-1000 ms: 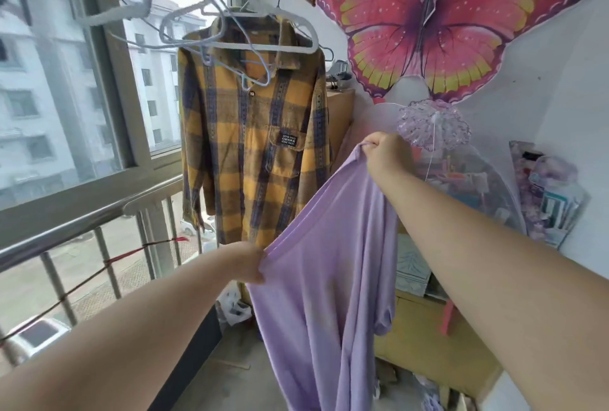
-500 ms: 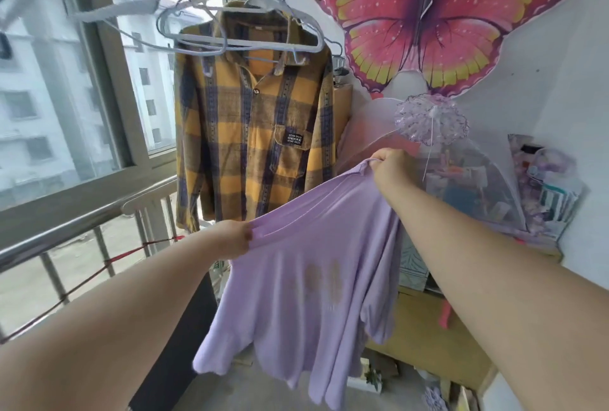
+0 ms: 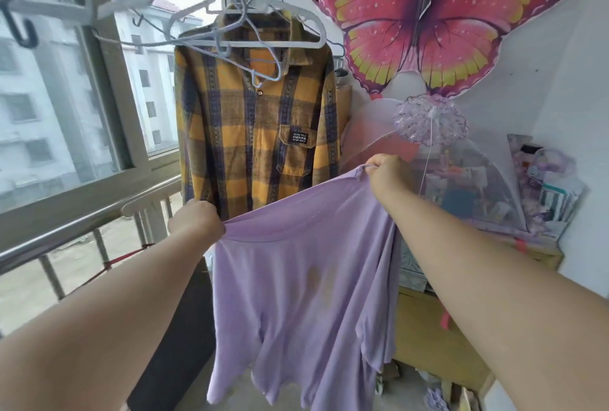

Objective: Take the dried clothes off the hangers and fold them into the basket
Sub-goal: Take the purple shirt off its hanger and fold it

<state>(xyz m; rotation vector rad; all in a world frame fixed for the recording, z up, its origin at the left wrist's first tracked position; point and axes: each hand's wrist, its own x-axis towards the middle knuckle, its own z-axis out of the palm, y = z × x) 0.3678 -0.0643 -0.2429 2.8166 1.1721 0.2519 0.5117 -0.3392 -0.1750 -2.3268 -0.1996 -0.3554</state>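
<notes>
I hold a lilac T-shirt (image 3: 296,295) spread out in front of me, off any hanger. My left hand (image 3: 197,222) grips its upper left edge and my right hand (image 3: 385,173) grips its upper right edge, a little higher. The shirt hangs down between my arms with a faint brownish mark on its middle. Behind it a yellow and navy plaid shirt (image 3: 257,127) hangs on a white hanger (image 3: 263,38). Several empty white hangers (image 3: 99,8) hang at the upper left. No basket is in view.
A window (image 3: 49,97) with a metal railing (image 3: 82,229) runs along the left. A big pink butterfly kite (image 3: 428,15) is on the right wall. Below it a mesh food cover (image 3: 461,180) sits over clutter on a yellow wooden cabinet (image 3: 428,344).
My hands have drawn apart and levelled, so the lilac T-shirt went from hanging in a steep slant to being spread wide. My right hand dropped lower and moved to the right.
</notes>
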